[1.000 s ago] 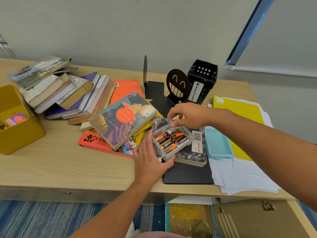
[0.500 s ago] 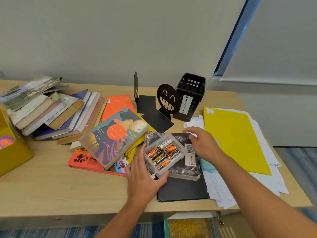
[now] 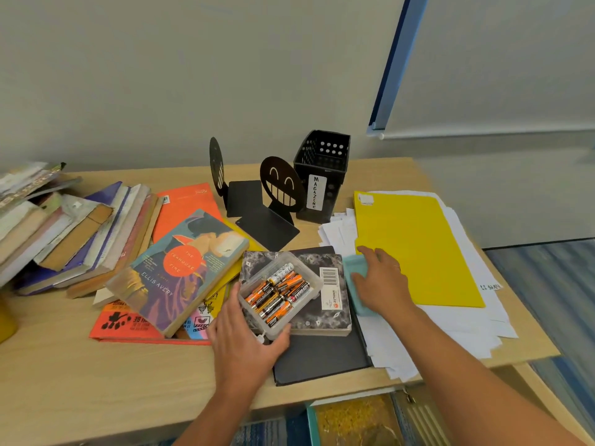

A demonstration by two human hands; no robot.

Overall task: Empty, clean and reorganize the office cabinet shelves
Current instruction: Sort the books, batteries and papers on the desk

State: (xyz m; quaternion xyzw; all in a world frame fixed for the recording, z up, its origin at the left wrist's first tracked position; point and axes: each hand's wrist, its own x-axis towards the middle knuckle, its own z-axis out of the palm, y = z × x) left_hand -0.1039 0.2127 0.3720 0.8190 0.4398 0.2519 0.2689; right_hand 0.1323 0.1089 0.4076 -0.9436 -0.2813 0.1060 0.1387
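Observation:
A clear plastic box of orange-and-black batteries (image 3: 280, 294) sits lidless on a marbled notebook (image 3: 331, 313), which lies on a black folder (image 3: 322, 358). My left hand (image 3: 244, 346) grips the box at its near left corner, thumb along the left side and fingers curled round the front edge. To the right of the notebook, my right hand (image 3: 383, 281) rests flat on a teal lid (image 3: 352, 263) that lies on loose white papers (image 3: 450, 329). Most of the lid is hidden under the palm.
A yellow folder (image 3: 415, 249) tops the papers at right. Two black smiley bookends (image 3: 281, 185) and a black bin labelled MAGAZINE (image 3: 322, 178) stand at the back. Books (image 3: 80, 233) are piled on the left, with a paperback novel (image 3: 180, 272) beside the box. The desk edge (image 3: 96, 381) runs nearest me.
My right hand left the far side of the battery box and moved right onto the teal lid. My left hand kept its hold on the box.

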